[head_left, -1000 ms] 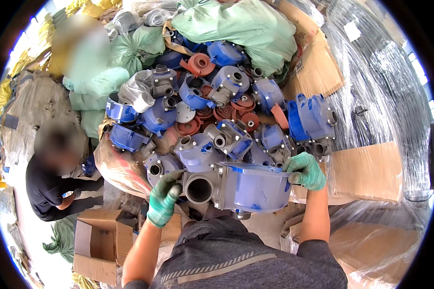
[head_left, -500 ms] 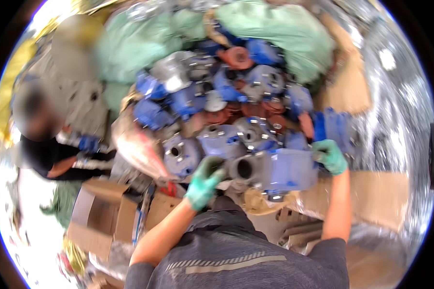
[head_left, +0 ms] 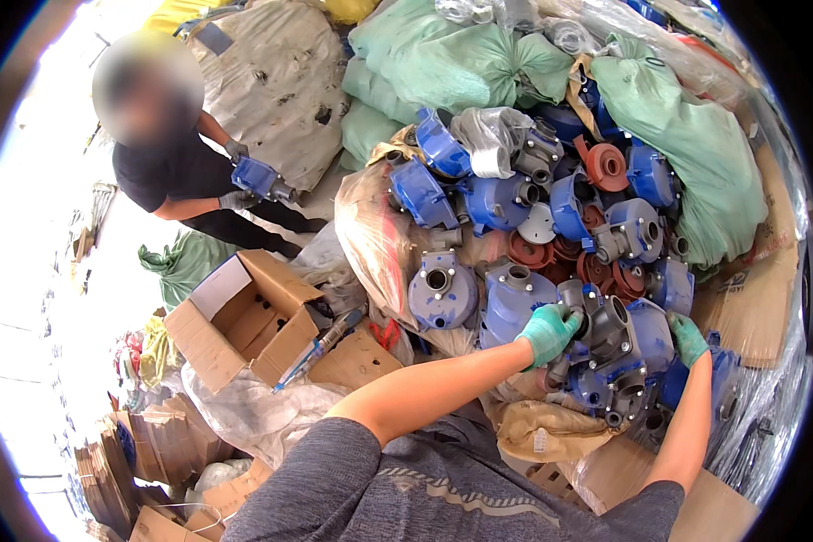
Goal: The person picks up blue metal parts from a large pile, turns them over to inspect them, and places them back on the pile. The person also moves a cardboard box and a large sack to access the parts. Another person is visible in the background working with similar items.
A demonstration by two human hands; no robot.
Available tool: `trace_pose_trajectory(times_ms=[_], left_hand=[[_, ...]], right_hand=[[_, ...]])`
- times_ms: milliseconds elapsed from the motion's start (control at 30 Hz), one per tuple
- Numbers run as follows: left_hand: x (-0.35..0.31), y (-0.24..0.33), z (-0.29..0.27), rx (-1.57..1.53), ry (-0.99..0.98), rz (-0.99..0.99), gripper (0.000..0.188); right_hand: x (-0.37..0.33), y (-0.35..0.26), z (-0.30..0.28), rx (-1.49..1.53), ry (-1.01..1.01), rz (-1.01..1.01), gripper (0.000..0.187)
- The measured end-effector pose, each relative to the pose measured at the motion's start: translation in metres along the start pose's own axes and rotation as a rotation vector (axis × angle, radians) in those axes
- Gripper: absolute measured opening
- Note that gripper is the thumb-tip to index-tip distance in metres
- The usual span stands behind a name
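Observation:
My left hand [head_left: 551,334], in a green glove, has its fingers curled at the grey pipe end of a blue pump housing [head_left: 652,332]. At the housing's right edge, my right hand [head_left: 687,338], gloved the same, grips the blue side. A dark grey round outlet on the housing faces up toward me. Its underside is hidden among other bolted blue and grey housings just below. Left of my left hand lie another blue housing [head_left: 513,309] and a rounder one with an upright grey neck [head_left: 443,294].
Beyond is a heap of blue housings and red-brown round parts [head_left: 605,166], edged by green sacks [head_left: 443,63]. An open cardboard box [head_left: 244,316] stands left. Farther left, a person in dark clothes [head_left: 158,172] holds a blue housing [head_left: 258,178]. Plastic-wrapped stock lines the right.
The view has swung left, so the heap sits farther right. Both my hands stay on a housing, whose outlet has turned upward. The other person now shows more fully, holding a blue housing.

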State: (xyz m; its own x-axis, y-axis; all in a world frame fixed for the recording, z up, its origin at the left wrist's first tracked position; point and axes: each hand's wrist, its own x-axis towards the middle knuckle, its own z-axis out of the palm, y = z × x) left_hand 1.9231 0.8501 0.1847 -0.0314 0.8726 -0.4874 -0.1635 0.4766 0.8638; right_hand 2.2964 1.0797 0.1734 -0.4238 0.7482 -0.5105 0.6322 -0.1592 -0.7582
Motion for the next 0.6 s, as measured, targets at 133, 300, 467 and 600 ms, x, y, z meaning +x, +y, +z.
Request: trace_pose_trajectory(times_ms=[133, 300, 467, 600], left_hand=[[0.024, -0.009, 0.005, -0.169, 0.043, -0.092, 0.032], [0.031, 0.006, 0.019, -0.303, 0.078, -0.117, 0.031], [0.021, 0.041, 0.027, -0.184, 0.112, -0.021, 0.032], [0.031, 0.039, 0.027, 0.234, 0.124, 0.168, 0.041]], right_hand=[[0.044, -0.035, 0.016, -0.203, 0.054, -0.025, 0.051], [0.089, -0.038, 0.002, -0.567, 0.133, -0.071, 0.051], [0.052, -0.111, 0.069, -0.567, -0.073, -0.266, 0.058], [0.044, -0.127, 0.084, -0.603, -0.066, -0.23, 0.061]])
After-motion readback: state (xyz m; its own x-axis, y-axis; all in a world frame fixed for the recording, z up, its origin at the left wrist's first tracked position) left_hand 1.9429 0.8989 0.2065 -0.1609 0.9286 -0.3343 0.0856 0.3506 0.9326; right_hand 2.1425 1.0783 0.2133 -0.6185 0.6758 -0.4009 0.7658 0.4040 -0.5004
